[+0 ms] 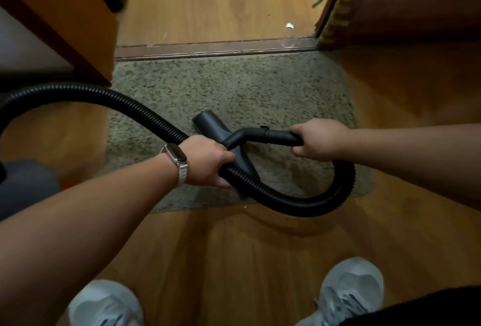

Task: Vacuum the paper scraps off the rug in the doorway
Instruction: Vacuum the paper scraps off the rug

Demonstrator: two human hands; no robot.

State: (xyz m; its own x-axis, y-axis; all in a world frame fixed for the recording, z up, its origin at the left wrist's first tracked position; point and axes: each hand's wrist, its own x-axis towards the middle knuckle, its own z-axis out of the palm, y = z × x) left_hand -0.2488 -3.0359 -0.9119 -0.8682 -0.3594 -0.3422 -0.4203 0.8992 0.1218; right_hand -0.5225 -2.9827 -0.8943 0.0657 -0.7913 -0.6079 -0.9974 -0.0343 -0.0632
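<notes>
Mount: on my head, one wide-angle lens.
Facing: forward and steeply down along my forearms to the floor (234, 247).
Nearness: close; my left hand (208, 161) and right hand (320, 139) sit mid-frame.
Bottom edge: my shoes (351, 292).
Middle: the rug (234, 86), with the door threshold (213, 50) above it.
Left edge: cuts off the hose (78, 91).
Distortion: straight lines bow towards the borders.

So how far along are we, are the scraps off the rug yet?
Done: the visible rug shows no white scraps. In hand: the nozzle sits on it, right hand gripping the handle, left hand gripping the hose. Left: one white scrap lies on the floor past the threshold.
</notes>
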